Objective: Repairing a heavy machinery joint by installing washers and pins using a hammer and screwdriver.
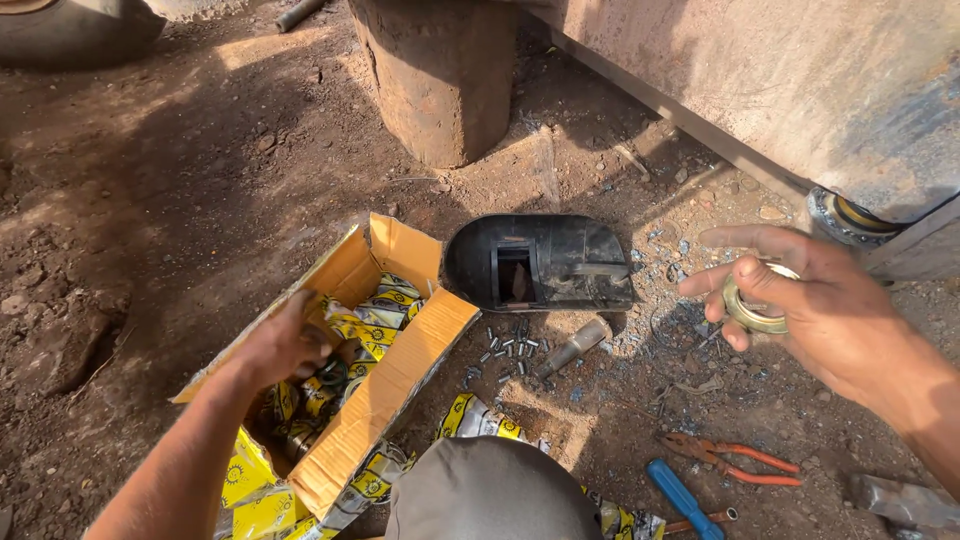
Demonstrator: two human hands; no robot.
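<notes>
My left hand [290, 345] reaches into an open cardboard box [400, 375] on the dirt ground, fingers closed on a dark ring-shaped part [332, 372] among yellow printed wrappers [372, 318]. My right hand [800, 300] is raised at the right, its thumb and fingers pinching a brass-coloured metal ring [752, 312]. A black welding mask [540, 262] lies face down just beyond the box. Small steel rollers [508, 350] are scattered on the ground between the box and the mask.
A metal punch [572, 348] lies beside the rollers. Orange-handled pliers [735, 460] and a blue-handled tool [682, 498] lie at the lower right. A rusty post [440, 75] and a large rusty metal body [790, 90] stand behind. My knee [490, 495] is at the bottom.
</notes>
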